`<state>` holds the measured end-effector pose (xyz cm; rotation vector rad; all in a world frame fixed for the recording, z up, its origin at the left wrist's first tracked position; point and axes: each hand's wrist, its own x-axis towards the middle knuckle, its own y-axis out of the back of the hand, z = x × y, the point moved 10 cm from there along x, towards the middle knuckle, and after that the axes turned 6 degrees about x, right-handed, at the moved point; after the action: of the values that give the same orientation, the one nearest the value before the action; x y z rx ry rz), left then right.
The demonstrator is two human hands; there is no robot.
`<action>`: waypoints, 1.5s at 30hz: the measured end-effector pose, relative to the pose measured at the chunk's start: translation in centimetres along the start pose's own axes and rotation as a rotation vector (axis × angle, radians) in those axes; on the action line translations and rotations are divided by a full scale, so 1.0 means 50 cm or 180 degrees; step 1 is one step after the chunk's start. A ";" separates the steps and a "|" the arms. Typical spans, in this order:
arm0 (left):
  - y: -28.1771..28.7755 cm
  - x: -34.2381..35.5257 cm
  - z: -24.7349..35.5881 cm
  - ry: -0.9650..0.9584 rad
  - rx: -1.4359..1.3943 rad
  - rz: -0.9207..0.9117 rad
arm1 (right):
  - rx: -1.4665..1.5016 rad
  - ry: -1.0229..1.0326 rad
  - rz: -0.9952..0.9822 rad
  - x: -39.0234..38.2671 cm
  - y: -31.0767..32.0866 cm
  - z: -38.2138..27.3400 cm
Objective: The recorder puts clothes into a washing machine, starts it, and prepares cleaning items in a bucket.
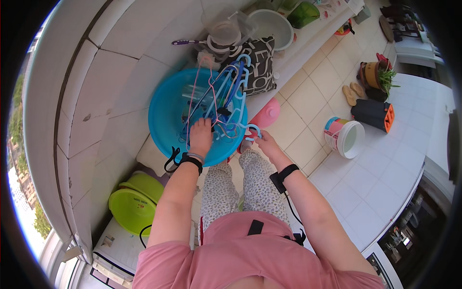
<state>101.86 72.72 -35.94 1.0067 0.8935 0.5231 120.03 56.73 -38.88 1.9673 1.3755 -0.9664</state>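
Note:
A big blue basin (161,130) stands before me with several clothes hangers in it. Most of these are blue, and a pink hanger (192,94) rises among them. Over the near part of the basin, my left hand (200,137) is closed with bent fingers on the hangers; its fingertips are partly hidden. A light blue hanger (255,127) reaches past the basin's right rim. Its hook end is pinched by my right hand (268,146), which is outside the rim. Other hangers lean against a black and white patterned bag (262,70) behind the basin.
Green basins (127,212) sit at lower left. Beyond the blue basin are a white basin (281,24) and a green container (304,14) by the tiled wall. A pink rounded object (269,111) lies at its right. Farther right stand a white bucket (353,139) and a dark box (370,114).

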 end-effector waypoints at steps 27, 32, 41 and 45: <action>-0.034 -0.008 0.002 0.0322 -0.2746 -0.0602 | 0.0414 0.0638 -0.0541 -0.070 -0.063 -0.058; -0.070 -0.006 -0.014 0.0172 -0.2932 -0.0551 | 0.0219 0.0747 -0.0705 -0.099 -0.111 -0.091; 0.075 -0.075 -0.076 0.0164 -0.3392 -0.0127 | 0.0059 0.0992 -0.0597 -0.084 -0.126 -0.181; 0.113 -0.105 -0.115 0.0569 -0.3764 0.0070 | -0.0884 0.1225 0.0107 -0.008 -0.097 -0.184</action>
<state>94.28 74.29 -30.24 -0.1118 0.5562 0.9980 117.63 65.16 -33.29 2.0163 1.5759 -0.3625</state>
